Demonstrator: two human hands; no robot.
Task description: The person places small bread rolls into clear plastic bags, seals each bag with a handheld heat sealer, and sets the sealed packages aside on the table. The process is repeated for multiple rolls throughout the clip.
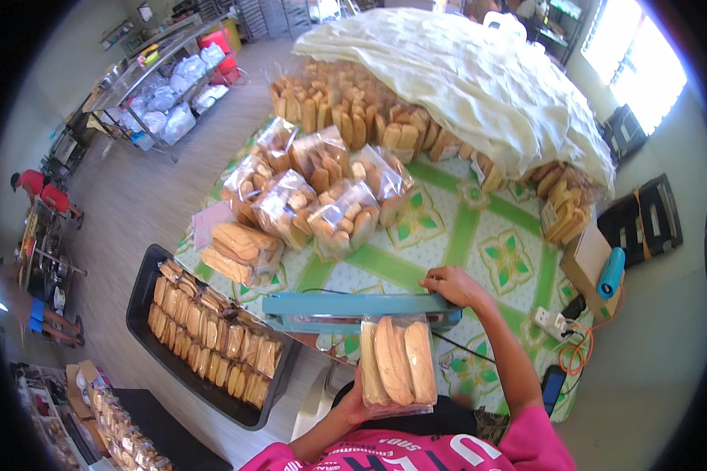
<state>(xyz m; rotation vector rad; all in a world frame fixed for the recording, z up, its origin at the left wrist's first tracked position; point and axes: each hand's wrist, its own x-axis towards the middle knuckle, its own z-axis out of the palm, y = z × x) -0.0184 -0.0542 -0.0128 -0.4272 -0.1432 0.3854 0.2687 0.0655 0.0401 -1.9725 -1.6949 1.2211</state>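
My left hand (356, 403) holds a clear plastic bag of long bread slices (397, 362) from below, in front of my chest. The bag's upper edge lies at the near side of a blue bar-type heat sealer (359, 306) on the table. My right hand (448, 284) rests on the right end of the sealer's top arm, fingers bent over it. Beyond the sealer stand several filled bags of bread (344, 218), some with open tops. One bag (241, 253) lies at the table's left edge.
A black crate of bagged bread (212, 341) stands at the lower left. White cloth (465, 76) covers more bagged bread at the back. A power strip (551, 322), a phone (552, 385) and a cardboard box (586, 265) lie right. Two people (47, 191) are at the far left.
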